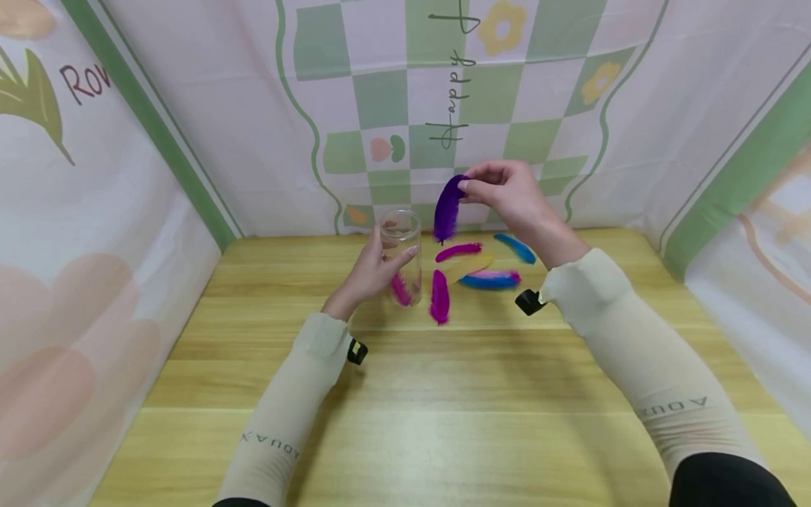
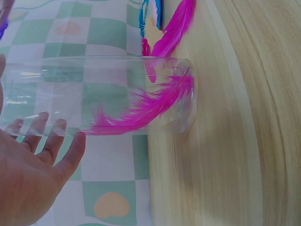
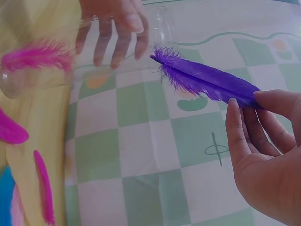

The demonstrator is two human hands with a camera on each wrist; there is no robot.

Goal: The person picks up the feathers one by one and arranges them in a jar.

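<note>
In the head view my left hand (image 1: 374, 271) grips an upright clear glass jar (image 1: 410, 243), thumb in front and fingers behind. Inside the jar, near its bottom, lies a magenta feather (image 2: 150, 106). My right hand (image 1: 510, 190) pinches a purple feather (image 1: 448, 208) by one tip, between thumb and fingers. This feather hangs with its fluffy quill end downward, right of the jar's rim and apart from it. In the right wrist view the quill end of the purple feather (image 3: 202, 80) points toward the jar mouth.
Right of the jar on the wooden table (image 1: 405, 408) lie two magenta feathers (image 1: 440, 297), a yellow feather (image 1: 469, 267), a blue-and-pink feather (image 1: 491, 279) and a blue feather (image 1: 516, 248). A checkered cloth (image 1: 380, 98) hangs behind the table's back edge.
</note>
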